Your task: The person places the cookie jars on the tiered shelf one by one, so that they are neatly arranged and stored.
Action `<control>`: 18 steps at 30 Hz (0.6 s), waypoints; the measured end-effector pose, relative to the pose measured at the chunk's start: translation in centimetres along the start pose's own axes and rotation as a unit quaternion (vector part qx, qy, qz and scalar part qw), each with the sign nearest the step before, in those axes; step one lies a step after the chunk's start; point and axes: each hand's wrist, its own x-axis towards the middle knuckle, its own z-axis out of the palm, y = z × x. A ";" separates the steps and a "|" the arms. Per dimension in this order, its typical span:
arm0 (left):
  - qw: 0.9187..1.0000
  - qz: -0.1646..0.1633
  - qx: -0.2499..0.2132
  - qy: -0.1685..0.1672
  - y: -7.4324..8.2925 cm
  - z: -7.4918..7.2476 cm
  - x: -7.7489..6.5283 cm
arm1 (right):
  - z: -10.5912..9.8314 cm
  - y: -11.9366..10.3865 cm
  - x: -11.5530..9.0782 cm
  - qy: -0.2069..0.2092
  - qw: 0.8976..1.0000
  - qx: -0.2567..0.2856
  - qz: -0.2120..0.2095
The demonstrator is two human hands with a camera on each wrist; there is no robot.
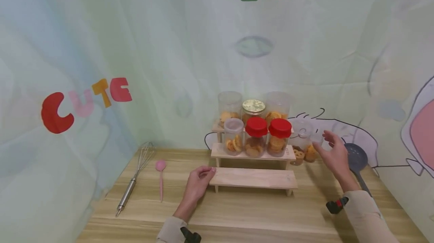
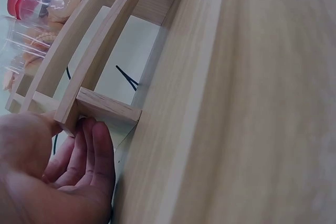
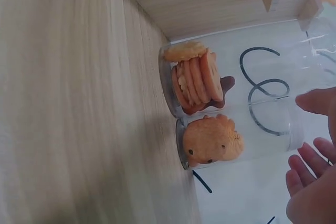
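Note:
My left hand pinches the left end of the lowest step of a three-tiered wooden rack, thumb above and fingers below in the left wrist view. Nothing stands on that step. The middle step bears a clear-topped cookie jar and two red-lidded jars. Behind them, a gold-lidded jar sits between two clear jars. Right of the rack, two clear cookie jars stand on the table. Beside their tops, my right hand has its fingers spread, holding nothing.
A metal whisk and a pink spoon lie on the wooden table to the left. At the right lies a grey slotted ladle. A printed cloth backdrop hangs close behind the rack.

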 end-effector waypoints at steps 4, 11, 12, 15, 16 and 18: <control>1.000 0.001 -0.002 -0.004 0.0 0.1 0.1 | 0.2 0.1 0.8 -0.030 0.999 -0.010 0.008; 1.000 0.005 -0.003 -0.004 -0.1 0.2 0.2 | 0.3 0.6 1.4 -0.068 0.996 -0.012 0.051; 1.000 0.004 -0.004 -0.005 -0.1 0.2 0.3 | 0.4 0.7 1.4 -0.070 0.996 -0.014 0.054; 1.000 0.003 -0.004 -0.004 -0.2 0.1 0.3 | 0.4 0.9 1.3 -0.071 0.996 -0.014 0.059; 1.000 0.003 -0.003 -0.002 -0.2 0.1 0.3 | 0.5 0.9 1.3 -0.069 0.996 -0.013 0.057; 1.000 0.004 -0.004 0.000 -0.1 0.0 0.2 | 0.6 1.0 1.1 -0.065 0.996 -0.011 0.056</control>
